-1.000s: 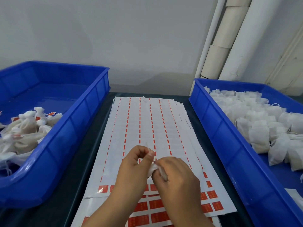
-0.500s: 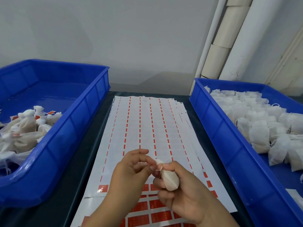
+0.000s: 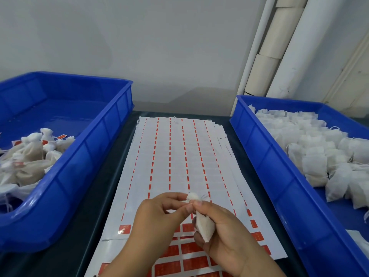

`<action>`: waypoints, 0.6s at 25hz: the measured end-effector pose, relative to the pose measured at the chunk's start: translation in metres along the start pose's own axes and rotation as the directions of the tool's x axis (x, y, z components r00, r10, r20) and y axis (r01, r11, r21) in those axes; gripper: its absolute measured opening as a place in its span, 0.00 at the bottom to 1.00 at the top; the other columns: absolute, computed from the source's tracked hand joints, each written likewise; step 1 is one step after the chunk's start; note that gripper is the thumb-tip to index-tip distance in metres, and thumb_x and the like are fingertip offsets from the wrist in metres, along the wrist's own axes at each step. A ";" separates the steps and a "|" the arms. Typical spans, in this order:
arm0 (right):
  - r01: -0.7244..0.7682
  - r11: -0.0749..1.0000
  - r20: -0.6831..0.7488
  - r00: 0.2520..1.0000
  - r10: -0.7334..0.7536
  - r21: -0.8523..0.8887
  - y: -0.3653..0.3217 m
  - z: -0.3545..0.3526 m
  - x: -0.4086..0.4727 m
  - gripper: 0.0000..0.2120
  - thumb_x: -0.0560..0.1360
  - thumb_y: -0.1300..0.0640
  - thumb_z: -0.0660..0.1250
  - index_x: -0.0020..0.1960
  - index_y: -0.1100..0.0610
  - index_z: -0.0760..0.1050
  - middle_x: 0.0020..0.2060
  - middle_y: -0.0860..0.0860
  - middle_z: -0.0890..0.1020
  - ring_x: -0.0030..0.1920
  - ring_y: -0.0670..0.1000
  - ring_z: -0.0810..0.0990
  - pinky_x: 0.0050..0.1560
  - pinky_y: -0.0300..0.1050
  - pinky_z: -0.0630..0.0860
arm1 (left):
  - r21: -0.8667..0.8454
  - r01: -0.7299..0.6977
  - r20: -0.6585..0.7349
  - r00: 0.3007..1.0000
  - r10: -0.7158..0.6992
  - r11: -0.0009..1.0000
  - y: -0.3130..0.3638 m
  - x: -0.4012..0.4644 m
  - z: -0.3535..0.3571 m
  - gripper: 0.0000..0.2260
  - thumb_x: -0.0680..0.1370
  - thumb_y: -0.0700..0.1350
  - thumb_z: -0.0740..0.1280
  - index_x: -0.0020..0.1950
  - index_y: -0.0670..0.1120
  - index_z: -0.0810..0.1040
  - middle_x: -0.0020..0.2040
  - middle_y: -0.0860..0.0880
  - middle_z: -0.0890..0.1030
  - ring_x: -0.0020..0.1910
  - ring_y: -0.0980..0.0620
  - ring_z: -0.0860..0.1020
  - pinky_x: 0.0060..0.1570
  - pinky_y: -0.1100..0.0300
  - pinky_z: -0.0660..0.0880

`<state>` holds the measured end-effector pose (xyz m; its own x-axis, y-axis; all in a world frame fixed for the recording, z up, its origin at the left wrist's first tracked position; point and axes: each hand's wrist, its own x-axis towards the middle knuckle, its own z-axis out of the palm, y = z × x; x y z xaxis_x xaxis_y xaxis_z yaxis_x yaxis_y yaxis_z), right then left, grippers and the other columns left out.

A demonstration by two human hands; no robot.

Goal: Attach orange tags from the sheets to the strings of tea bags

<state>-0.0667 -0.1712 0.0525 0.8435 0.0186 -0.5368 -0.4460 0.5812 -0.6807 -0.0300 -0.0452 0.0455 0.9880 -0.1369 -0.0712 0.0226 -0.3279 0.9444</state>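
We hold one tea bag (image 3: 203,226) above the near end of the tag sheets (image 3: 175,156), which run down the middle of the dark tabletop (image 3: 111,176). Our right hand (image 3: 225,240) has its grip curled round the bag's body, while our left hand (image 3: 159,218) pinches its gathered top between thumb and fingertips. A blue bin (image 3: 279,176) of untagged bags lines the right edge; another bin (image 3: 83,166) with tagged bags lines the left.

The left bin (image 3: 83,172) and right bin (image 3: 279,176) are cut off by the picture's edges.
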 end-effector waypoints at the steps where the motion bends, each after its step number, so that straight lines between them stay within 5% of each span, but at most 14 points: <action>1: 0.004 1.000 0.004 1.000 -0.004 -0.016 0.000 0.000 0.000 0.06 0.62 0.59 0.71 0.37 0.59 0.85 0.26 0.53 0.80 0.25 0.47 0.80 0.23 0.38 0.73 | -0.039 0.034 -0.004 0.999 -0.034 0.999 0.000 0.000 0.000 0.10 0.70 0.45 0.74 0.28 0.54 0.81 0.39 0.64 0.80 0.42 0.63 0.78 0.37 0.72 0.67; 4: 0.021 0.998 -0.005 1.000 -0.022 -0.063 0.000 0.001 0.002 0.05 0.69 0.61 0.70 0.37 0.59 0.84 0.27 0.53 0.81 0.27 0.47 0.80 0.25 0.38 0.74 | -0.167 0.200 0.162 0.971 -0.173 0.966 0.005 0.003 -0.003 0.12 0.73 0.40 0.69 0.29 0.49 0.80 0.38 0.54 0.81 0.42 0.55 0.78 0.43 0.65 0.70; 6: 0.028 0.996 -0.033 0.999 -0.030 -0.082 0.000 -0.001 0.004 0.04 0.65 0.59 0.72 0.37 0.59 0.84 0.28 0.53 0.81 0.32 0.50 0.80 0.28 0.39 0.75 | -0.107 0.323 0.309 0.910 -0.277 0.940 0.004 0.008 -0.002 0.14 0.76 0.36 0.64 0.32 0.46 0.79 0.37 0.48 0.79 0.41 0.49 0.75 0.47 0.59 0.72; 8: 0.031 0.994 -0.049 0.998 -0.037 -0.109 -0.001 -0.002 0.006 0.04 0.63 0.58 0.73 0.34 0.58 0.84 0.26 0.52 0.80 0.35 0.51 0.77 0.28 0.39 0.75 | -0.108 0.410 0.401 0.852 -0.338 0.906 0.004 0.007 -0.005 0.12 0.78 0.32 0.59 0.40 0.41 0.79 0.39 0.44 0.75 0.36 0.51 0.73 0.41 0.60 0.73; 12: 0.032 0.991 -0.021 0.999 -0.035 -0.128 -0.003 -0.007 0.007 0.05 0.66 0.57 0.72 0.36 0.59 0.82 0.29 0.53 0.78 0.33 0.50 0.74 0.27 0.39 0.73 | -0.406 0.464 0.504 0.832 -0.231 0.788 -0.003 0.007 -0.020 0.18 0.78 0.39 0.58 0.28 0.44 0.75 0.29 0.46 0.70 0.26 0.53 0.69 0.29 0.61 0.69; 15: 0.034 0.995 0.057 0.998 -0.029 -0.089 -0.003 -0.008 0.007 0.12 0.62 0.59 0.72 0.44 0.62 0.81 0.29 0.53 0.78 0.30 0.48 0.75 0.26 0.39 0.73 | -0.614 0.540 0.543 0.818 -0.187 0.576 0.002 0.009 -0.026 0.10 0.72 0.42 0.65 0.32 0.42 0.79 0.28 0.45 0.72 0.22 0.53 0.68 0.23 0.62 0.69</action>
<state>-0.0614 -0.1799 0.0466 0.8719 0.0480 -0.4873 -0.4416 0.5071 -0.7402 -0.0167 -0.0226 0.0547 0.7213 -0.5586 -0.4095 0.6398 0.3110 0.7029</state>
